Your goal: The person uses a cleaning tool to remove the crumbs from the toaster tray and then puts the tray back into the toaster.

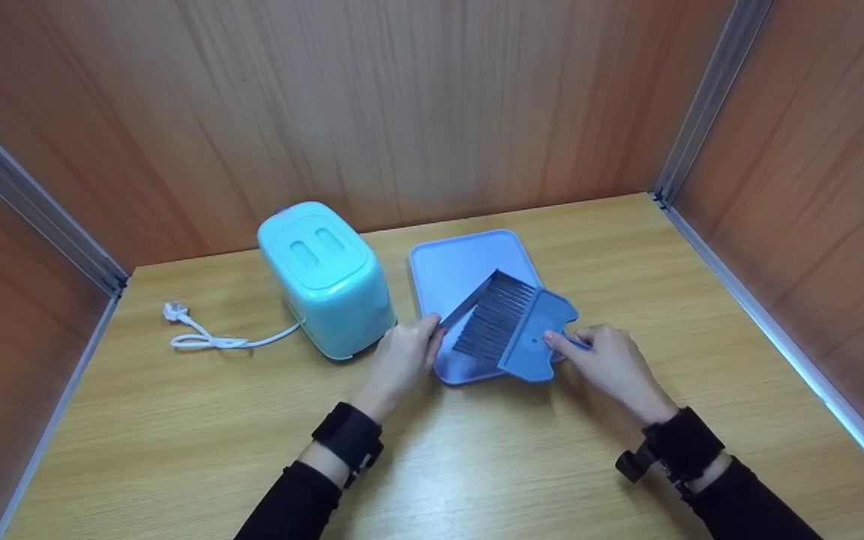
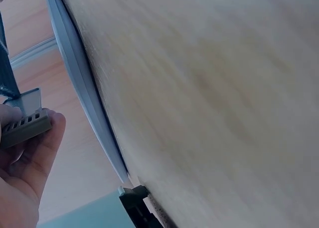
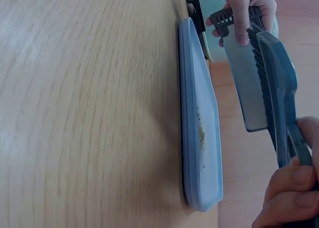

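My left hand (image 1: 404, 351) pinches a toaster crumb tray (image 3: 243, 83) by its dark slotted end (image 2: 27, 129). The crumb tray is a thin flat plate, held tilted above a light blue tray (image 1: 456, 262). In my right hand (image 1: 613, 366) is a blue hand brush (image 1: 541, 337), gripped by its handle. Its dark bristles (image 1: 497, 316) lie against the crumb tray's face, covering most of it in the head view. Brown crumbs (image 3: 201, 134) lie on the blue tray below, seen in the right wrist view.
A turquoise toaster (image 1: 331, 285) stands left of the blue tray, close to my left hand. Its white cord (image 1: 233, 343) and plug (image 1: 175, 311) lie on the wooden table (image 1: 177, 435) at the left. Wooden panels (image 1: 402, 112) enclose the back and sides.
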Motion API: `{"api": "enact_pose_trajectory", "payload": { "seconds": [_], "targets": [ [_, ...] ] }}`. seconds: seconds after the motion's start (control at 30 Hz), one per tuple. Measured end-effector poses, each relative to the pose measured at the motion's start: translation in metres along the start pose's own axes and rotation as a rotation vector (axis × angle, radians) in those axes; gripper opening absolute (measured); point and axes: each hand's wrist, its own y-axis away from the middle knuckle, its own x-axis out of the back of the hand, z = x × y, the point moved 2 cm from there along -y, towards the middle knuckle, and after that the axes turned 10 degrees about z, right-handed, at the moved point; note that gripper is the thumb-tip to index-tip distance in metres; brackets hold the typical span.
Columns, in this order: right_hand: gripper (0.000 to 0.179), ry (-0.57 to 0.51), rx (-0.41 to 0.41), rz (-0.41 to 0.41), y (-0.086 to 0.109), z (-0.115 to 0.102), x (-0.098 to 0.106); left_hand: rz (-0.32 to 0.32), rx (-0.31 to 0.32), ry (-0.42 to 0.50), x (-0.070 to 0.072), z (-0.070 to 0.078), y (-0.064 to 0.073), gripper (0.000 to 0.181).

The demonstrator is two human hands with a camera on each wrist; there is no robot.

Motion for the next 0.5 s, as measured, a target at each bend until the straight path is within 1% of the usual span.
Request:
{"api": "enact_pose_trajectory", "payload": {
  "seconds": [0.2,0.5],
  "targets": [
    [0.067,-0.002,0.003,-0.022,-0.0040,0.0040,-0.0024,0.023,-0.022,-0.007,0.0006,0.0008,-0.0001,0.012],
    [0.066,0.003,0.008,-0.038,-0.0043,0.0073,-0.0033,0.064,-0.086,-0.006,-0.0001,-0.0010,0.0013,0.014]
  ]
}}
